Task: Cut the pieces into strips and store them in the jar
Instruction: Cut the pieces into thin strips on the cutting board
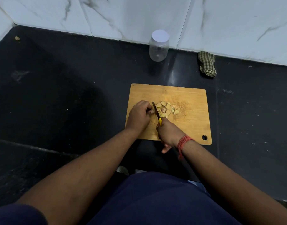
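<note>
A wooden cutting board (188, 101) lies on the dark counter. Several pale slices (167, 108) sit in a loose pile near its middle left. My right hand (168, 133) grips the yellow handle of a knife (156, 113), whose blade points away from me just left of the pile. My left hand (140, 116) rests on the board left of the blade with its fingers curled over something small that I cannot make out. A clear jar (159, 46) with a white lid stands upright at the back by the wall, lid on.
A folded checked cloth (207, 64) lies at the back right against the marble wall. The dark counter (66, 95) stretches wide to the left and right of the board. A small scrap (17, 38) sits in the far left corner.
</note>
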Motion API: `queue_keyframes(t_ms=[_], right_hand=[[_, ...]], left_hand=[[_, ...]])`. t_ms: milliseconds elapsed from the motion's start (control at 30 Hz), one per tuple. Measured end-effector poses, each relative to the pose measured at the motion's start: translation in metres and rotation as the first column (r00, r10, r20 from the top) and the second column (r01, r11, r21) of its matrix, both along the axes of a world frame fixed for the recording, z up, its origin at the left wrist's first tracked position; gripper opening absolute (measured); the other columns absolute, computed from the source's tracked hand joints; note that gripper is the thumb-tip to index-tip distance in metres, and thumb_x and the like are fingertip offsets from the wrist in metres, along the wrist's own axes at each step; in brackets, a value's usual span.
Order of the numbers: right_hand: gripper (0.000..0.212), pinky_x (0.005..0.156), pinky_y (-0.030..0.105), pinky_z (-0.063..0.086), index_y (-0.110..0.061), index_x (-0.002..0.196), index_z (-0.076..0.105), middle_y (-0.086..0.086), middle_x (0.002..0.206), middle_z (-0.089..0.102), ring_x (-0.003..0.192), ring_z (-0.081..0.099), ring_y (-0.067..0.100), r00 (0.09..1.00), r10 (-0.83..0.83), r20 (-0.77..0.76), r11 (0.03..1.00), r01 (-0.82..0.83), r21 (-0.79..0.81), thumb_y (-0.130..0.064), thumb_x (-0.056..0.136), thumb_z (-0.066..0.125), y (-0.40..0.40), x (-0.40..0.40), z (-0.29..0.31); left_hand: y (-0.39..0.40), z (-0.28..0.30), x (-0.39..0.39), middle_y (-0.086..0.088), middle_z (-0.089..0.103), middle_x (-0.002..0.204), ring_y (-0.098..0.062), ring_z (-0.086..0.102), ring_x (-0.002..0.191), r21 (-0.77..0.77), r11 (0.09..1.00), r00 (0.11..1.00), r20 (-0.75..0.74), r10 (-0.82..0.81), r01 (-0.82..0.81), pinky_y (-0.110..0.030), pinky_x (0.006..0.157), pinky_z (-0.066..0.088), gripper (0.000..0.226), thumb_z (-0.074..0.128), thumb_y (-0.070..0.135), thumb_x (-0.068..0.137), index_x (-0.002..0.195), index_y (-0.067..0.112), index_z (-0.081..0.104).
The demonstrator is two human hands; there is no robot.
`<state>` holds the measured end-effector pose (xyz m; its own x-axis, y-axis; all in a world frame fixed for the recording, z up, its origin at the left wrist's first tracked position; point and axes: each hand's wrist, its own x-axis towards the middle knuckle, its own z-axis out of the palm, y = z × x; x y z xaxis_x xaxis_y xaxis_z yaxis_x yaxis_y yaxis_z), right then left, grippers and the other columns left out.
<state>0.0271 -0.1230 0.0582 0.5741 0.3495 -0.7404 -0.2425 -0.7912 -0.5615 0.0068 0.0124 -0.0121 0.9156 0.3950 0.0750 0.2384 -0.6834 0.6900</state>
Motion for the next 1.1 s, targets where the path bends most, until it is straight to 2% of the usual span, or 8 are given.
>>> queue_keyframes(t_ms=[100, 233, 367, 433, 533, 733, 867, 1100], right_hand=[[0.032, 0.044, 0.049, 0.057, -0.014, 0.129, 0.035, 0.023, 0.081, 0.055, 0.032, 0.051, 0.023, 1.0, 0.013, 0.002, 1.0, -0.013, -0.016, -0.005, 0.098, 0.034, 0.002, 0.0, 0.002], [0.029, 0.043, 0.045, 0.057, -0.013, 0.126, 0.035, 0.022, 0.091, 0.059, 0.04, 0.055, 0.025, 1.0, 0.021, 0.012, 0.999, -0.02, -0.037, -0.004, 0.099, 0.038, 0.004, 0.0, 0.004], [0.032, 0.028, 0.015, 0.041, -0.005, 0.133, 0.038, 0.003, 0.079, 0.045, 0.063, 0.057, 0.023, 0.986, 0.08, 0.144, 0.996, -0.074, -0.052, -0.012, 0.102, 0.033, 0.005, -0.002, 0.0], [0.028, 0.025, 0.023, 0.039, -0.007, 0.129, 0.038, 0.009, 0.085, 0.048, 0.061, 0.061, 0.032, 0.992, 0.064, 0.11, 0.996, -0.056, -0.076, -0.007, 0.101, 0.036, 0.006, -0.002, 0.002], [0.028, 0.027, 0.029, 0.042, -0.009, 0.127, 0.036, 0.017, 0.091, 0.051, 0.047, 0.058, 0.033, 0.997, 0.032, 0.067, 0.996, -0.026, -0.088, -0.004, 0.1, 0.038, 0.007, -0.001, 0.008], [0.03, 0.029, 0.03, 0.044, -0.011, 0.129, 0.036, 0.019, 0.096, 0.052, 0.049, 0.059, 0.033, 0.999, 0.032, 0.032, 0.995, -0.029, -0.091, -0.004, 0.1, 0.037, 0.008, 0.0, 0.009], [0.038, 0.027, 0.023, 0.039, -0.008, 0.132, 0.034, 0.017, 0.092, 0.052, 0.044, 0.056, 0.027, 0.994, 0.1, 0.035, 0.989, -0.095, -0.114, 0.004, 0.097, 0.043, 0.01, 0.0, 0.008], [0.041, 0.032, 0.03, 0.046, -0.013, 0.132, 0.036, 0.021, 0.086, 0.055, 0.044, 0.053, 0.026, 0.999, 0.038, -0.002, 0.992, -0.038, -0.12, 0.004, 0.095, 0.036, 0.02, 0.005, 0.006]], left_hand=[[0.001, 0.0, 0.001, 0.001, 0.062, 0.089, -0.015, 0.056, 0.081, 0.007, 1.0, 1.0, 0.001, -0.002, 0.002, -0.035, 0.07, 0.049, 0.006, 0.071, 0.009, 0.087, 0.087, 0.011, 0.066], [0.0, -0.001, 0.001, 0.005, 0.058, 0.085, -0.015, 0.054, 0.079, 0.009, 1.0, 1.0, -0.003, 0.0, 0.0, -0.035, 0.068, 0.048, 0.008, 0.072, 0.009, 0.087, 0.085, 0.011, 0.064], [0.0, -0.001, 0.001, 0.005, 0.057, 0.085, -0.015, 0.054, 0.08, 0.008, 1.0, 1.0, -0.003, 0.003, -0.003, -0.036, 0.069, 0.048, 0.009, 0.071, 0.009, 0.087, 0.084, 0.011, 0.063], [0.0, -0.001, 0.001, 0.004, 0.058, 0.086, -0.015, 0.054, 0.08, 0.002, 1.0, 1.0, 0.002, 0.001, -0.001, -0.037, 0.07, 0.049, 0.007, 0.07, 0.008, 0.087, 0.085, 0.01, 0.064], [0.0, 0.0, 0.001, 0.005, 0.058, 0.086, -0.015, 0.054, 0.081, 0.0, 1.0, 1.0, 0.009, 0.0, 0.0, -0.036, 0.07, 0.049, 0.006, 0.07, 0.007, 0.087, 0.085, 0.01, 0.064], [0.0, 0.0, 0.001, 0.002, 0.061, 0.088, -0.016, 0.055, 0.082, -0.007, 1.0, 1.0, 0.002, 0.002, -0.002, -0.037, 0.071, 0.05, 0.006, 0.069, 0.008, 0.088, 0.085, 0.01, 0.064], [0.0, -0.001, 0.001, 0.001, 0.062, 0.088, -0.017, 0.056, 0.082, -0.002, 1.0, 1.0, 0.005, 0.001, -0.001, -0.039, 0.071, 0.05, 0.007, 0.069, 0.009, 0.088, 0.084, 0.01, 0.064], [-0.001, -0.002, 0.001, 0.0, 0.06, 0.086, -0.018, 0.055, 0.081, 0.024, 1.0, 0.999, 0.027, -0.021, 0.02, -0.042, 0.069, 0.05, 0.01, 0.067, 0.007, 0.089, 0.081, 0.01, 0.063]])
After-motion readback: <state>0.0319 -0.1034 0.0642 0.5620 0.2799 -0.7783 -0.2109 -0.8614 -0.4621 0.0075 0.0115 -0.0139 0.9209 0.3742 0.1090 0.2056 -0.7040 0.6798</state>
